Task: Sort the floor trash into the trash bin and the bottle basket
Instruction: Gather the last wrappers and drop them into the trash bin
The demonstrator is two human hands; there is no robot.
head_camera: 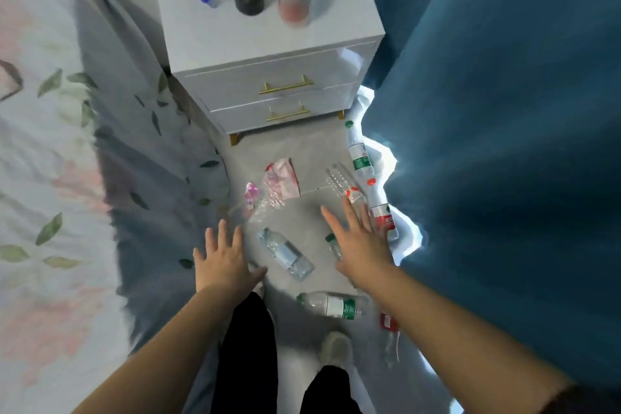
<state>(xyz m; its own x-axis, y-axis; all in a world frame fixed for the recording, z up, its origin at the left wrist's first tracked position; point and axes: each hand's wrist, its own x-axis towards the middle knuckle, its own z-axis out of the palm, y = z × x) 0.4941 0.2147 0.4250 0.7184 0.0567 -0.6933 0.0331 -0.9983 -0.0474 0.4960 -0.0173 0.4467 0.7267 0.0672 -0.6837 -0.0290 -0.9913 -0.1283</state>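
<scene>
Plastic bottles lie scattered on the floor (302,148) in front of the white nightstand (268,44): a blue-labelled bottle (285,254) and, farther from the nightstand, a green-capped bottle (332,304). A pink-and-white wrapper (281,178) lies nearer the nightstand's legs. The left hand (223,259) and right hand (363,245) hover over the litter, fingers spread apart (palms down, holding nothing). A teal curtain (504,111) hangs beside the nightstand.

A home bedroom: bed (50,144), white nightstand (268,44) (gold handles), teal curtain (504,111).
</scene>
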